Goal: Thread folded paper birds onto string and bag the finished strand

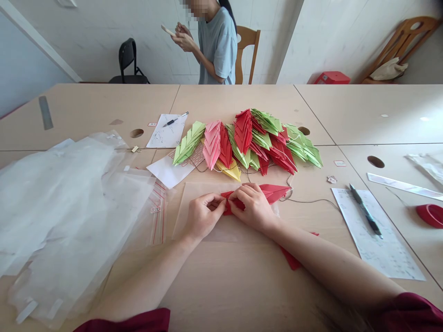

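Both hands meet over a folded red paper piece (275, 192) that lies on a translucent plastic bag (194, 221). My left hand (206, 214) pinches its left end between thumb and fingers. My right hand (254, 205) is closed over the middle of it, hiding part of the paper. White and dark cords run from the piece's right tip. Behind the hands lies a pile of folded paper pieces, among them a green one (189, 143), a pink one (212, 144), a red one (243, 130) and a yellow one (230, 170). Another red paper piece (291, 258) is partly covered by my right forearm.
Large clear plastic bags (69, 198) spread over the left of the table. Written paper sheets lie at the back (168, 130) and right (377, 230), with pens on them. A red tape roll (430, 216) sits far right. Across the table a person (218, 46) holds a phone.
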Tool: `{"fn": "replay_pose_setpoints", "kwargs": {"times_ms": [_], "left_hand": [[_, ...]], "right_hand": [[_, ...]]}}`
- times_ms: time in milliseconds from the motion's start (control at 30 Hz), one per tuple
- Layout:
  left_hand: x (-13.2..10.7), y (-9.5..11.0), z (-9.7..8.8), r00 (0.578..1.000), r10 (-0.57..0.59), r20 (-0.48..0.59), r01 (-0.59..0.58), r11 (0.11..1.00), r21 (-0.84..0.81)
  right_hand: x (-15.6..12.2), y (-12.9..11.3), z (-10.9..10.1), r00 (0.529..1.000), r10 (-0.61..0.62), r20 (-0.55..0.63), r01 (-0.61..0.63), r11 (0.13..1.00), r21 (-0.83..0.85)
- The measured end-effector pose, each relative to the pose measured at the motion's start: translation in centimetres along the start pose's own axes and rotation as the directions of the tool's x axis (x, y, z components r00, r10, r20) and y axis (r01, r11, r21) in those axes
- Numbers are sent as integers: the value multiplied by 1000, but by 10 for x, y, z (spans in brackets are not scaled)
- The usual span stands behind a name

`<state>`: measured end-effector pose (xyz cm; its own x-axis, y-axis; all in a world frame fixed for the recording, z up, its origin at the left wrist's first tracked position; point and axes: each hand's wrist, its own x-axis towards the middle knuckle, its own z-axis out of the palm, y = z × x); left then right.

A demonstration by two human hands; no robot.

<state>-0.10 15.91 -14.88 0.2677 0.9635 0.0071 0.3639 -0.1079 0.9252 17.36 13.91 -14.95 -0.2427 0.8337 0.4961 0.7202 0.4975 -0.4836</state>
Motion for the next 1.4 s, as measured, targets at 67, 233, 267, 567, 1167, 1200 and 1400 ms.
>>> {"fn": "replay_pose_setpoints", "kwargs": {"times_ms": [67,233,267,567,1167,1200,1400], "left_hand": [[0,1,-1,1000,-7,10,7,1000,-1],[1,3,-1,999,-32,32,33,998,-49],[1,3,-1,999,-35,36,37,998,-59],[1,6,-2,997,-57,43,62,990,-124],[2,0,-1,998,-67,16,69,978,-195],[2,-1,-1,998,-66,10,67,979,-194],[3,0,-1,999,-46,9,46,984,-173]], "right_hand": [[0,-1,-1,1000,11,4,-11,1000,-2],[1,-2,-2,999,23,28,-23,1000,7],[1,-2,-2,999,24,31,-24,1000,9],[-1,2,-1,998,57,17,-58,996,74],[-2,-1,-5,999,34,31,-37,992,118],[-2,-1,-5,999,30,31,-33,993,117],[-2,0,-1,997,55,52,-59,994,87]]}}
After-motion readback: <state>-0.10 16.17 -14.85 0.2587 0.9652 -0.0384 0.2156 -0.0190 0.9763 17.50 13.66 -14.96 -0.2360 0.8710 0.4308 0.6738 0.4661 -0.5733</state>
